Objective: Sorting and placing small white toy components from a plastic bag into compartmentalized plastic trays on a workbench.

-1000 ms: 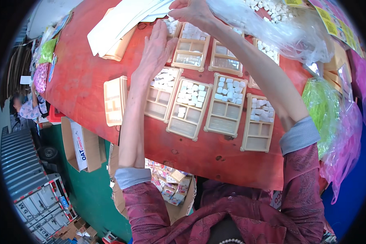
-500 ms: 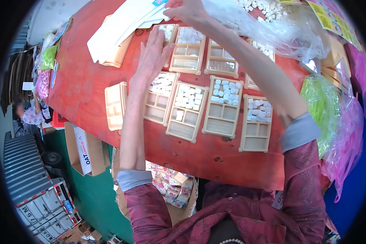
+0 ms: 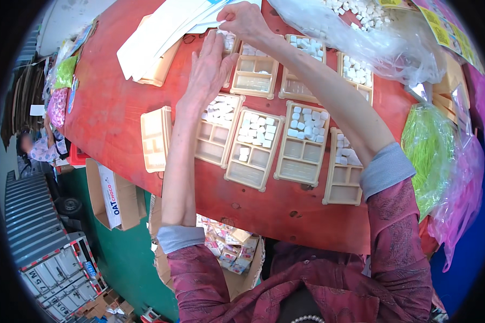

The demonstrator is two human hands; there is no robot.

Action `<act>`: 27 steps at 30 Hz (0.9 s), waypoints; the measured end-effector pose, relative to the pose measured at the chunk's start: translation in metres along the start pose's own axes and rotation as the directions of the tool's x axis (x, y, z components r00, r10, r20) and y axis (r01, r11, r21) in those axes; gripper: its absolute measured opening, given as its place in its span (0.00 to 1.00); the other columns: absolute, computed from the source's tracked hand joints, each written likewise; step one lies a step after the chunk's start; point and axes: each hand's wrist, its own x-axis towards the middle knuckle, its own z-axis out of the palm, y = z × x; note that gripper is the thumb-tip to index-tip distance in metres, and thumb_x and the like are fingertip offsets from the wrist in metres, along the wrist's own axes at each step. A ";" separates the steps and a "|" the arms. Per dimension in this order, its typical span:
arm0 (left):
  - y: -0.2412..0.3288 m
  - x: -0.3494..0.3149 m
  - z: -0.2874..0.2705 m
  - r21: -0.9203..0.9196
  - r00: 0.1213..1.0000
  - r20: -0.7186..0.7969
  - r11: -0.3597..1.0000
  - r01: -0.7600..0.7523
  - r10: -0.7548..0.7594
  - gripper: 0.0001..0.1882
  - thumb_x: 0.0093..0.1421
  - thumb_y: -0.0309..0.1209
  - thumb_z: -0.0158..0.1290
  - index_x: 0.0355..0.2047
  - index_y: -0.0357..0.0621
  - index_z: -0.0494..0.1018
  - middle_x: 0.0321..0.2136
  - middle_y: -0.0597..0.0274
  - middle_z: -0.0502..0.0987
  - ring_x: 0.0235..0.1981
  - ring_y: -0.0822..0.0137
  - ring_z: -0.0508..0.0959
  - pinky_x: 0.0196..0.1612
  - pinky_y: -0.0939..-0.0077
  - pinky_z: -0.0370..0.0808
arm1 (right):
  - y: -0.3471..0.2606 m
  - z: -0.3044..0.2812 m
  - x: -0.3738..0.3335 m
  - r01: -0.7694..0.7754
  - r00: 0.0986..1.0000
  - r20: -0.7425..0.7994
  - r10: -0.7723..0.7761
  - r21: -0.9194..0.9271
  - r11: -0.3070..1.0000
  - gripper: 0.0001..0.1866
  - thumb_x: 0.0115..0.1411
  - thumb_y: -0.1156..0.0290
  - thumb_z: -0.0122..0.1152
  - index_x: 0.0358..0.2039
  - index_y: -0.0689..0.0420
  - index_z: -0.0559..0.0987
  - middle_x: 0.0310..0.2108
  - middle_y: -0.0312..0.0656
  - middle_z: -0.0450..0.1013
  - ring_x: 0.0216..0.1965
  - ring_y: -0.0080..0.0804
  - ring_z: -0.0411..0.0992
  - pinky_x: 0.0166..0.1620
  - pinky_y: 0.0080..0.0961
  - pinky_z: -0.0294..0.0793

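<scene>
My left hand [image 3: 207,67] lies flat with its fingers stretched, beside and partly over a beige compartment tray [image 3: 227,63] holding white cubes. Above that tray, near the white sheets [image 3: 164,40], my right hand [image 3: 247,22] is closed in a pinch; what is between its fingertips is too small to make out. Several more beige trays stand in two rows, such as one [image 3: 299,161] nearest the middle front. Small white marshmallow-like cubes [image 3: 307,123] fill their far compartments. One front tray [image 3: 248,175] also has cubes in a smaller compartment.
Loose white cubes [image 3: 364,13] lie by clear plastic film [image 3: 382,48] at the far right. A bag of green strands [image 3: 428,153] and pink plastic [image 3: 463,194] sit at the right edge. Stacked beige trays [image 3: 155,137] stand left. Below is a carton of small packs [image 3: 234,250].
My right hand has come slightly nearer, its fingertips still pinched. My left hand stays flat by the same tray. The trays appear shifted a little right as the view moves.
</scene>
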 end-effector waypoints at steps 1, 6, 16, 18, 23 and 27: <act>0.002 0.003 -0.001 -0.020 1.000 0.012 1.000 -0.010 0.010 0.30 0.65 0.42 0.44 0.60 0.35 0.54 0.64 0.43 0.51 0.65 0.47 0.53 0.62 0.38 0.48 | 0.003 0.000 0.001 0.029 0.999 -0.015 -0.029 0.004 1.000 0.06 0.42 0.74 0.60 0.23 0.59 0.81 0.19 0.46 0.76 0.23 0.34 0.76 0.29 0.27 0.74; 0.006 0.005 0.001 0.017 0.998 0.066 1.000 0.021 -0.022 0.29 0.65 0.42 0.44 0.59 0.35 0.55 0.62 0.42 0.53 0.64 0.47 0.53 0.62 0.38 0.49 | -0.006 0.006 -0.002 -0.038 0.998 0.046 0.039 -0.040 0.998 0.07 0.44 0.76 0.61 0.26 0.59 0.82 0.27 0.49 0.77 0.32 0.43 0.77 0.38 0.35 0.75; 0.009 0.008 0.009 0.059 0.999 -0.051 0.998 0.012 -0.009 0.32 0.64 0.44 0.44 0.59 0.32 0.53 0.62 0.40 0.53 0.64 0.45 0.54 0.62 0.38 0.50 | -0.007 -0.001 -0.004 -0.185 0.983 0.029 0.183 0.084 0.979 0.09 0.50 0.77 0.57 0.33 0.61 0.80 0.28 0.48 0.75 0.28 0.36 0.74 0.29 0.29 0.74; 0.015 0.014 0.013 0.027 0.996 -0.094 1.000 -0.009 0.012 0.31 0.64 0.43 0.44 0.59 0.32 0.54 0.62 0.40 0.53 0.64 0.45 0.54 0.62 0.39 0.50 | -0.001 -0.010 0.001 -0.181 0.983 -0.008 0.183 0.098 0.979 0.09 0.45 0.76 0.57 0.29 0.61 0.80 0.25 0.48 0.75 0.27 0.35 0.75 0.30 0.28 0.74; 0.002 0.011 0.013 0.088 0.998 0.062 0.996 -0.027 0.021 0.32 0.65 0.43 0.42 0.60 0.30 0.53 0.63 0.41 0.51 0.65 0.46 0.51 0.65 0.46 0.48 | -0.017 -0.046 0.015 -0.149 0.987 -0.048 0.153 0.078 0.986 0.09 0.42 0.75 0.58 0.26 0.61 0.81 0.20 0.45 0.75 0.24 0.31 0.74 0.30 0.26 0.72; -0.006 0.000 0.011 0.089 0.997 0.073 0.996 0.029 -0.036 0.35 0.65 0.47 0.40 0.63 0.32 0.50 0.66 0.43 0.47 0.68 0.51 0.45 0.66 0.51 0.44 | -0.052 -0.107 0.024 -0.151 0.985 -0.053 0.165 0.204 0.967 0.08 0.46 0.75 0.58 0.28 0.63 0.80 0.19 0.41 0.74 0.23 0.25 0.71 0.28 0.23 0.70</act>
